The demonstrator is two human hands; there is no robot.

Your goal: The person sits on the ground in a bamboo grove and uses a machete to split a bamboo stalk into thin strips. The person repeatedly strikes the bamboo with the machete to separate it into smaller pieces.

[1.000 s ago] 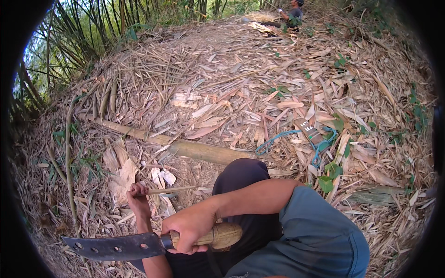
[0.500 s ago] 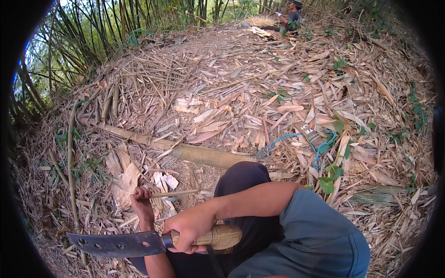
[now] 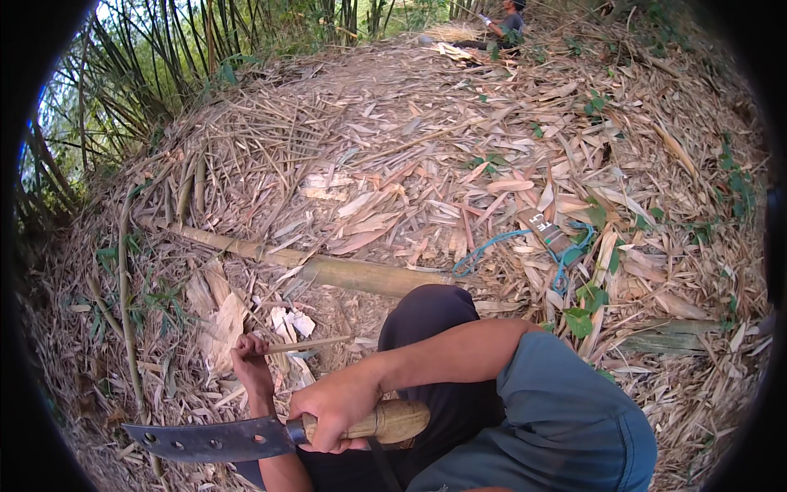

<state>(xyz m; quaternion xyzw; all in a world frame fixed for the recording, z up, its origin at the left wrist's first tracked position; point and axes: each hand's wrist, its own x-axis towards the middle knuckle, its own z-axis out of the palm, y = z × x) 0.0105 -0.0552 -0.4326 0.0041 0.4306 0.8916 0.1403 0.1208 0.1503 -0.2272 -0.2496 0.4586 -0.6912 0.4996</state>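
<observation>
Change: over the past second, the knife's blade tip has moved slightly right and nearer; both hands keep their holds.
Right hand [image 3: 334,408]: fingers wrapped around the knife's wooden handle [image 3: 392,421], the arm reaching across from the right.
Knife [image 3: 209,441]: near, left of centre; dark blade, pierced by a row of holes, points left and crosses in front of the left forearm.
Left hand [image 3: 252,351]: curled, gripping one end of the thin strip, just beyond the blade; exact finger placement cannot be told.
Thin strip [image 3: 310,344]: pale, extending right from the left hand; whether its free end touches the ground cannot be told.
Dark-clothed knee [image 3: 430,312]: right of the strip.
Bamboo pole [image 3: 361,275]: lying on leaf litter [image 3: 393,131] beyond the hands.
Blue cord [image 3: 500,243]: right of the pole, beside a dark flat object [image 3: 548,235].
Far right of centre: a seated person [image 3: 510,31].
</observation>
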